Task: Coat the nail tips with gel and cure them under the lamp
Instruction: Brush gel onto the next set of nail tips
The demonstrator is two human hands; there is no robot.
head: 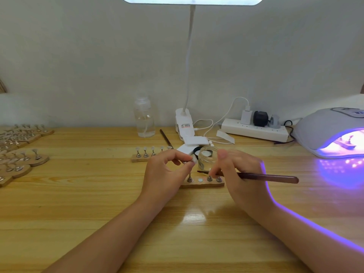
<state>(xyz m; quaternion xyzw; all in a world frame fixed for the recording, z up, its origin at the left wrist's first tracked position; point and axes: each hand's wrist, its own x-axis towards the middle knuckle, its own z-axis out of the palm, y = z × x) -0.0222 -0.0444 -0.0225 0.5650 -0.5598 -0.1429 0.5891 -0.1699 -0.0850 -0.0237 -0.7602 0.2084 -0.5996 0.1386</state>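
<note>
Now I'm mid-coating: my left hand pinches a nail tip, my right hand grips the brush, which next needs a steady stroke across the tip.

Two bare forearms enter from bottom edge, no sleeves in view. Left hand and right hand both bare: no gloves, rings, bracelets or watch visible. Nails short, unpainted as far as can be told. Violet light rims the outer edge of the right forearm and hand. Nothing else of the person shows.
</note>
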